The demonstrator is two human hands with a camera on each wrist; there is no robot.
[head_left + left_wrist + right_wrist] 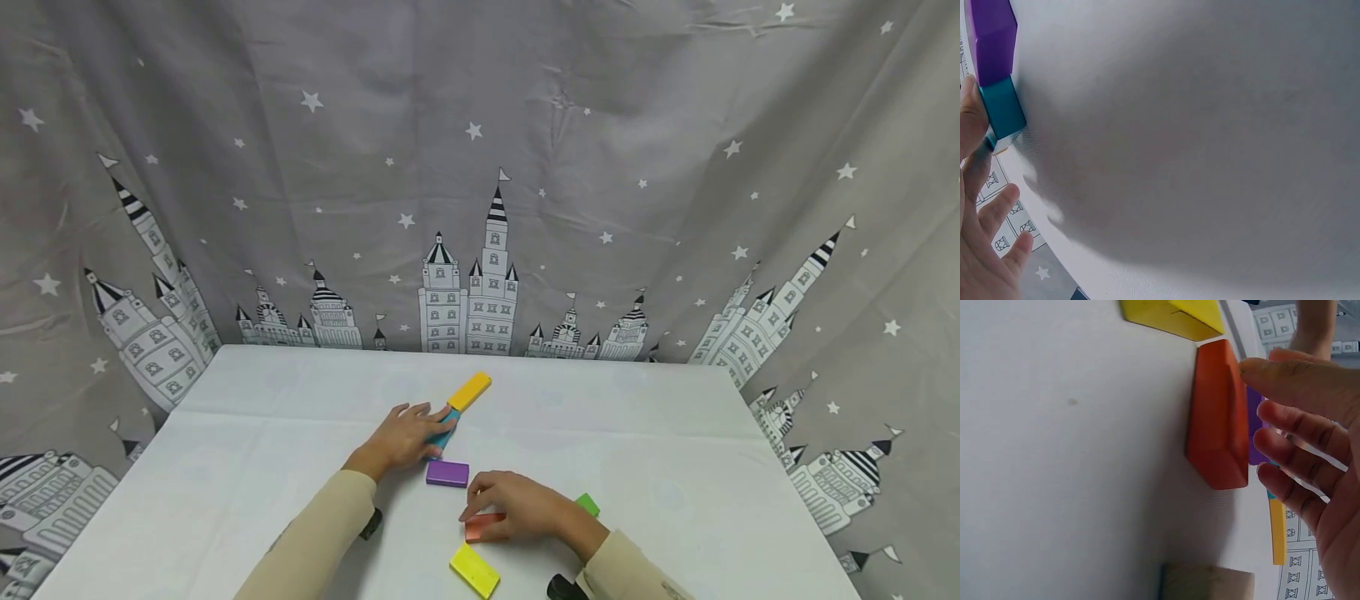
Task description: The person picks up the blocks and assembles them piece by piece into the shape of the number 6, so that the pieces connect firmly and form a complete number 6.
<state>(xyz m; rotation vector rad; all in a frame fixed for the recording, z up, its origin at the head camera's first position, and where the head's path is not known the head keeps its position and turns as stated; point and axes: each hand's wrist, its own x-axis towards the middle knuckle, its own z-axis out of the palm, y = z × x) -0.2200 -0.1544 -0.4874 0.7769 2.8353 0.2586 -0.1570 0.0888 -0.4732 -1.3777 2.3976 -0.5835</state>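
Note:
In the head view, my left hand [402,437] lies over a blue block [443,433], thumb at its near end and index finger along it toward a yellow-orange block [470,391]. The left wrist view shows the thumb and index finger at this blue block [1003,107], other fingers spread. A purple block [447,474] sits at its near end. My right hand [521,504] curves over a red block [483,528], thumb at its top edge in the right wrist view, where the other fingers [1294,453] curl beyond the red block [1217,425]; the index fingertip is hidden there.
A bright yellow block [475,571] lies close to the red block's near left corner. Behind my right wrist, a green block [587,504] is partly covered. The white table [660,450] ends at a grey curtain [360,183] printed with castles and stars.

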